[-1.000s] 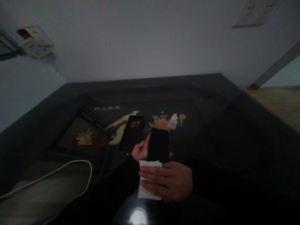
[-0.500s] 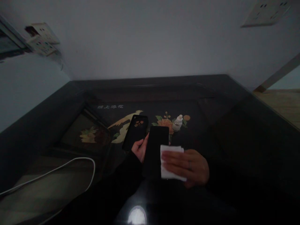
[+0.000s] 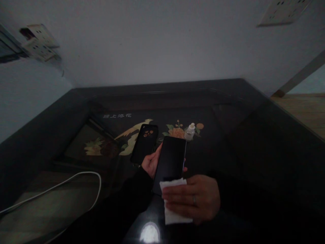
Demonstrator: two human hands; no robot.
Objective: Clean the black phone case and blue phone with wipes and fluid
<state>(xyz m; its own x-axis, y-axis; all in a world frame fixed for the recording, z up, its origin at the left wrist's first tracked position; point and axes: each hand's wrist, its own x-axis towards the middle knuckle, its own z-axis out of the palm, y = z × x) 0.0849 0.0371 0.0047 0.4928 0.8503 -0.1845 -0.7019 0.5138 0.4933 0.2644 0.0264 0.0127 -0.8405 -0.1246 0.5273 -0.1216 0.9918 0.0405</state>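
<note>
My left hand [image 3: 151, 164] grips a black smartphone [image 3: 170, 159] from beneath, its fingertips showing at the phone's right edge. The dark screen faces up. Against the phone's lower end my right hand [image 3: 196, 198], with a ring on one finger, presses a folded white tissue [image 3: 175, 217]. Part of the tissue hangs below the phone's bottom edge. To the left of the phone, a black phone case [image 3: 144, 145] with camera cutouts lies on the table. A small clear bottle with a white cap [image 3: 189, 132] stands just beyond the phone's upper right corner.
The glossy black table [image 3: 228, 142] carries a bird and flower picture and reflects a bright light near its front. A white cable [image 3: 83, 173] curves along the left. Wall sockets [image 3: 39, 44] sit at the upper left, with another socket plate [image 3: 283, 13] at the upper right.
My right hand has moved the tissue down and left, from the phone's right side to its lower end. The phone has tilted slightly, uncovering more of its screen.
</note>
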